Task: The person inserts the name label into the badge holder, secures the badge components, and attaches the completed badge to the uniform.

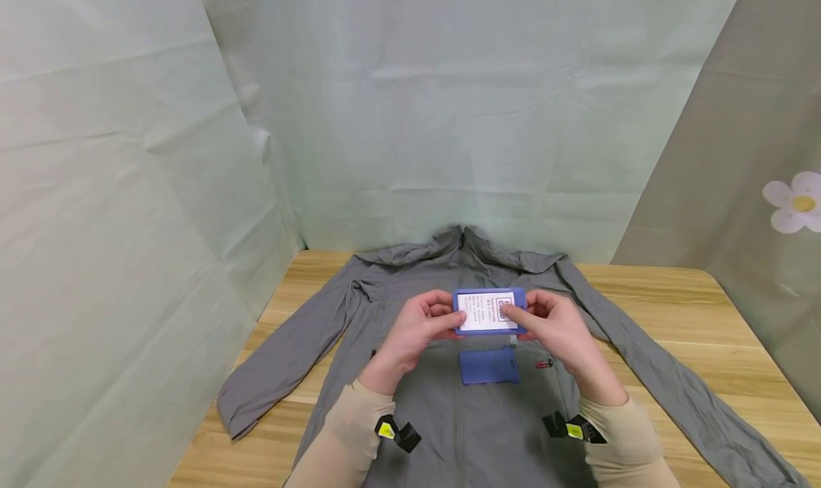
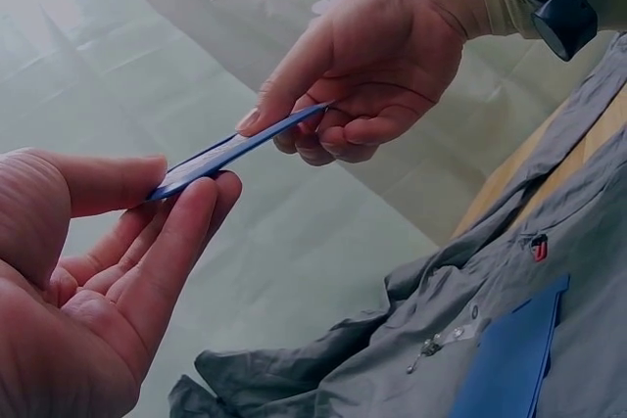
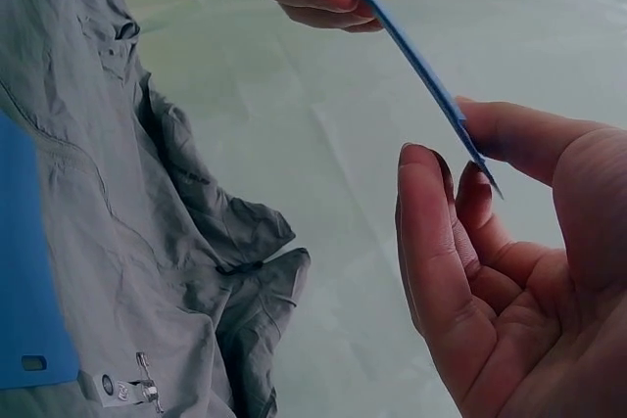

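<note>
Blue badge holder with white printed card, held up over grey jacket. Left hand pinches one end, right hand the other, thumb on card. Blue panel lies on jacket.

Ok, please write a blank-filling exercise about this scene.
Of the left-hand grip and right-hand grip, ____ hold the blue holder.
The printed card on it is coloured ____.
A separate blue piece lies on a jacket coloured ____.
In the head view, the flower has a centre coloured ____.
Missing words: both; white; grey; yellow.
</note>
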Tool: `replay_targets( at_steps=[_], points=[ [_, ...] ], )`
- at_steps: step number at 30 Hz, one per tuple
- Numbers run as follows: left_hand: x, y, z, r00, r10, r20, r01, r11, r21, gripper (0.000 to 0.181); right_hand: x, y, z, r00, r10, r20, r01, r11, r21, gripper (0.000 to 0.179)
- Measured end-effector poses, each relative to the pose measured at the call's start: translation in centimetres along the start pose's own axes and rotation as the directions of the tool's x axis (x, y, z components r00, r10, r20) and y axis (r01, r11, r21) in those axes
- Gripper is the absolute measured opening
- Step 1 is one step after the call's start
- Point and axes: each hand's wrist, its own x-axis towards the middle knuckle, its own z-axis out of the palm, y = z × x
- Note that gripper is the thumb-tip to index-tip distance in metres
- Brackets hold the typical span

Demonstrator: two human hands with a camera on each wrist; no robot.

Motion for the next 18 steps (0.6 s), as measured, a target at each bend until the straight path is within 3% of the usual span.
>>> replay_targets(
  at_steps=[18],
  points=[
    [0.07,0.03,0.14,1.0,-0.001,0.009,0.002,1.0,-0.022,0.019,-0.1,-0.02,0.08,1.0,0.002,0.004,-0.002,1.0,-0.016,0.035]
  ],
)
